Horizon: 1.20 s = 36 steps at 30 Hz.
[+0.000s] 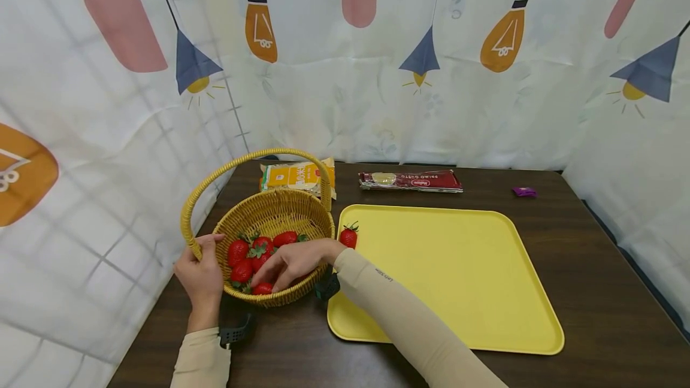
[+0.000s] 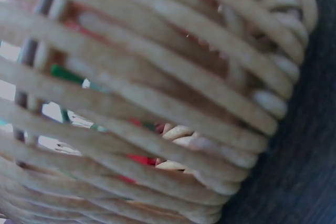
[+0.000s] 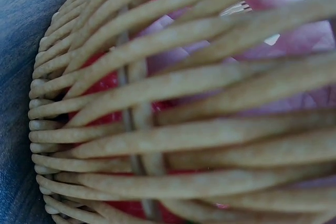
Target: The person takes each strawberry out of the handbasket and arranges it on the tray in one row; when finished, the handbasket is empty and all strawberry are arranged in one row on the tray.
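Note:
A yellow woven basket (image 1: 291, 205) with an arched handle (image 1: 237, 160) stands on the table, holding several red strawberries (image 1: 238, 252). My left hand (image 1: 200, 274) grips the basket at its left rim, where the handle meets it. Over the near rim reaches my right hand (image 1: 299, 261), its fingers and thumb down around a strawberry (image 1: 262, 288) at the near side. In both wrist views the basket's woven wall (image 2: 157, 87) fills most of the picture. Through the weave in the right wrist view, red fruit (image 3: 102, 85) shows, and part of the hand.
A yellow tray (image 1: 442, 280) lies right of the basket, with one strawberry (image 1: 348, 236) at its far left corner. Along the back are a yellow snack packet (image 1: 293, 176), a dark red long packet (image 1: 411, 181) and a small purple wrapper (image 1: 524, 192). Printed curtains (image 1: 334, 100) surround the table.

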Tool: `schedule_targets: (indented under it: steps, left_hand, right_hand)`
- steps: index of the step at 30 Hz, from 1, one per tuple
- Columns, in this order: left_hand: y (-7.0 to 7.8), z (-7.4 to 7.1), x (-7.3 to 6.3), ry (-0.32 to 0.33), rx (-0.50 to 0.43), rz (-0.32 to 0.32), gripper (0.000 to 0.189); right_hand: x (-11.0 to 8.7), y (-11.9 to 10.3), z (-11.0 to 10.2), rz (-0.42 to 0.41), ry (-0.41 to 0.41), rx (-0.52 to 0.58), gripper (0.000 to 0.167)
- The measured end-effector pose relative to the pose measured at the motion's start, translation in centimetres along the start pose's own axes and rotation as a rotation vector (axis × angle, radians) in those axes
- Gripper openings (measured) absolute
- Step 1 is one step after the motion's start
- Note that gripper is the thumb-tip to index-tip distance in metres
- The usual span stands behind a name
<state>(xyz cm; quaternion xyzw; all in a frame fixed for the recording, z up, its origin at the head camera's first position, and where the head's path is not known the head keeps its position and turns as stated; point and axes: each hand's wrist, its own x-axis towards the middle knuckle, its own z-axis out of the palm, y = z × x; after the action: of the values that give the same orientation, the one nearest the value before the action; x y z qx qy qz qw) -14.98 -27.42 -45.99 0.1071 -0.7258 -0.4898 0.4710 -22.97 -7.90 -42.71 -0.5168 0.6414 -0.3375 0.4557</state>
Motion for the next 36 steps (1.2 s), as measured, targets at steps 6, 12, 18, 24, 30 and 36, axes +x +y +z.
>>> schedule_targets:
  steps: [6, 12, 18, 24, 30, 36]
  left_hand:
    - [-0.1, 0.1, 0.0, 0.009, 0.001, -0.013, 0.033]
    - [0.9, 0.1, 0.0, 0.008, -0.011, -0.018, 0.033]
    - [3.4, -0.1, -0.3, 0.001, -0.027, -0.013, 0.034]
    - [1.5, 0.0, -0.1, 0.003, -0.01, -0.019, 0.033]
    - [-0.1, 0.0, 0.0, 0.004, 0.003, -0.024, 0.033]
    - [-0.1, -0.1, 0.1, -0.013, -0.017, -0.015, 0.033]
  right_hand:
    - [0.1, -0.1, 0.0, -0.019, 0.015, 0.019, 0.04]
    - [0.0, 0.1, 0.0, -0.054, 0.054, 0.076, 0.032]
    - [-0.2, 0.2, 0.1, -0.076, 0.111, 0.084, 0.029]
    - [-0.5, 0.3, 0.1, -0.109, 0.192, 0.043, 0.031]
    - [-1.0, 0.0, 0.3, -0.144, 0.306, 0.013, 0.03]
    - [-2.4, -0.6, 0.8, -0.201, 0.358, 0.046, 0.031]
